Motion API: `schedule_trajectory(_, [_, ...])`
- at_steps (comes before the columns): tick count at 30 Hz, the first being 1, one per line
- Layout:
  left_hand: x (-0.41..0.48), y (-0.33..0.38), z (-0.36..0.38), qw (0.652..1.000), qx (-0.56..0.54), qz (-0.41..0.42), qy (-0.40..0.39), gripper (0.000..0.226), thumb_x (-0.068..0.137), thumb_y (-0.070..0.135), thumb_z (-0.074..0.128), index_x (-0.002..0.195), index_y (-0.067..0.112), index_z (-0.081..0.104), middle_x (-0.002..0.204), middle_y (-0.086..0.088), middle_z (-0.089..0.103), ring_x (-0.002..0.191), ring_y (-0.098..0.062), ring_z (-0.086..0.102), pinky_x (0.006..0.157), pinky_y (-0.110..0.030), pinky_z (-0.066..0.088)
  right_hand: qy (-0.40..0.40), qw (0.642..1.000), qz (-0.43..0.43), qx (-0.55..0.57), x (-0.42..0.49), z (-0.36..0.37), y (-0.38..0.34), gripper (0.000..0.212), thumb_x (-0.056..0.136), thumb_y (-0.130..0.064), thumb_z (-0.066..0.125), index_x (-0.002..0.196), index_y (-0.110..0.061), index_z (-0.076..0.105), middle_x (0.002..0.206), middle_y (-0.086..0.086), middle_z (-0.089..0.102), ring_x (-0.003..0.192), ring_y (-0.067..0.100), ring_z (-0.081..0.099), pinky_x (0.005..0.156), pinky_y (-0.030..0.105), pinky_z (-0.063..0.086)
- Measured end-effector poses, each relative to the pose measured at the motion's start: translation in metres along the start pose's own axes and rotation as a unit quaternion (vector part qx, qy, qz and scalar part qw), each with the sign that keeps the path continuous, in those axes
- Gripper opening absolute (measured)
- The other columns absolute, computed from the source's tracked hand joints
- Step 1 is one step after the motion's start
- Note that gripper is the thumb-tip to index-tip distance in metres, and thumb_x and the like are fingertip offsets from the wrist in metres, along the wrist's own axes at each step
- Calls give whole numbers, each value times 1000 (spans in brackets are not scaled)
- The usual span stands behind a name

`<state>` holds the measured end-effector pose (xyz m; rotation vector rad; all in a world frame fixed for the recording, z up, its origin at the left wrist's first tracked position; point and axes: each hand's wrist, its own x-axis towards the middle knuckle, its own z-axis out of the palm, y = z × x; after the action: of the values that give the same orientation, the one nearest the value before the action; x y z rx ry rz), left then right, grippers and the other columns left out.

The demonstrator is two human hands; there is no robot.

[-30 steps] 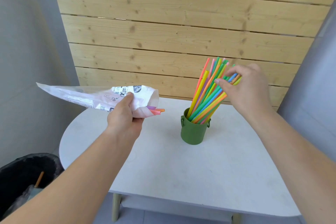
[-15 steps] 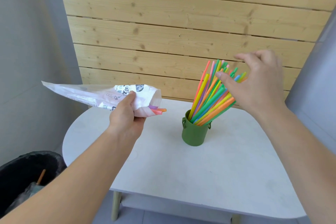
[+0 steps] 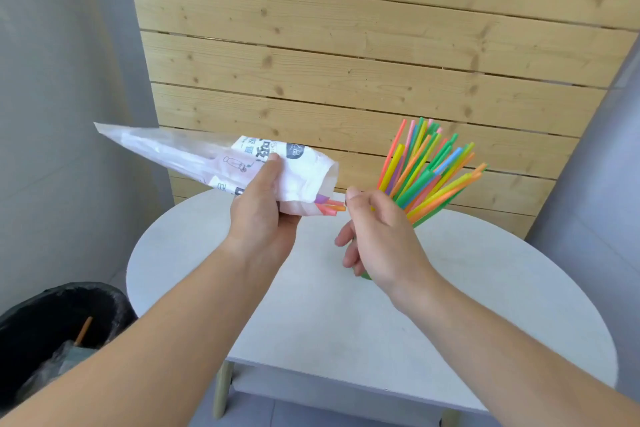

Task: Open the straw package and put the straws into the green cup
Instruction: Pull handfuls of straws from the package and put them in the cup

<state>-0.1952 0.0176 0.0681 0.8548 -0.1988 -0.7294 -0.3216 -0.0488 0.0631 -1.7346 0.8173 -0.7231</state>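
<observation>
Fingers [image 3: 288, 222] of the left hand [image 3: 263, 215] clasp the printed straw package [image 3: 214, 163] above the table [image 3: 485, 288], coloured straw ends [image 3: 330, 209] protruding; right hand [image 3: 381, 236] at their tips (grasp indiscernible) mostly hides the green cup [image 3: 365, 276].

The only lettering stood on the straw package [image 3: 207, 163], printed in black on its white label. Large Chinese characters ran along the crumpled plastic, partly covered by the left hand [image 3: 263, 215] and too creased to read surely. Beside them a dark round badge [image 3: 295, 151] carried small pale characters, too small to make out. More black print showed at the lower edge, cut off.
</observation>
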Motion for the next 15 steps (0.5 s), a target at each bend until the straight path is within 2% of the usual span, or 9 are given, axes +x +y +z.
schedule_trajectory(2, [-4, -3, 4, 1000, 8, 19, 2, 50, 107, 25, 59, 142, -10, 54, 140, -37, 62, 115, -54, 68, 72, -45, 68, -8, 994, 68, 87, 2, 6, 4, 38, 97, -53, 46, 98, -17, 60, 54, -2, 63, 39, 17, 54, 39, 23, 38])
schedule_trajectory(4, [-7, -6, 7, 999, 18, 49, -2, 46, 106, 20, 61, 143, -7, 56, 128, -23, 72, 113, -40, 72, 82, -42, 64, -15, 982, 106, 156, 3, 10, 4, 40, 96, -52, 48, 89, -14, 61, 50, -1, 61, 36, 18, 50, 38, 22, 38])
schedule_trajectory(7, [-10, -7, 10, 996, 40, 76, -16, 40, 105, 19, 64, 139, -3, 61, 117, -21, 74, 109, -39, 73, 96, -54, 59, -29, 958, 150, 244, 3, 13, -2, 38, 96, -41, 54, 67, -17, 57, 51, 4, 55, 35, 17, 44, 36, 20, 35])
schedule_trajectory(9, [-9, -6, 10, 994, 52, 93, -23, 34, 104, 19, 65, 133, 1, 65, 108, -11, 77, 98, -27, 76, 88, -47, 62, -35, 943, 169, 283, 4, 13, -3, 39, 96, -38, 57, 64, -17, 56, 49, 2, 52, 35, 15, 42, 35, 19, 33])
schedule_trajectory(11, [-9, -3, 10, 993, 56, 105, -26, 28, 104, 20, 65, 129, 7, 67, 102, -3, 77, 92, -19, 77, 83, -40, 63, -41, 931, 188, 312, 3, 13, -3, 34, 99, -37, 56, 74, -15, 59, 49, 2, 52, 35, 14, 43, 35, 19, 33])
schedule_trajectory(14, [-9, -1, 9, 991, 61, 115, -23, 34, 104, 21, 66, 134, 6, 64, 111, -10, 78, 104, -31, 78, 88, -48, 63, -49, 907, 221, 354, 2, 11, -3, 32, 103, -37, 48, 85, -12, 59, 50, 4, 53, 34, 14, 43, 34, 18, 33])
schedule_trajectory(15, [-8, 0, 9, 990, 64, 121, -22, 36, 104, 21, 66, 137, 6, 63, 115, -11, 78, 107, -31, 77, 83, -47, 65, -55, 900, 230, 366, 2, 11, -4, 33, 103, -38, 46, 85, -12, 57, 51, 5, 53, 34, 14, 43, 34, 18, 33])
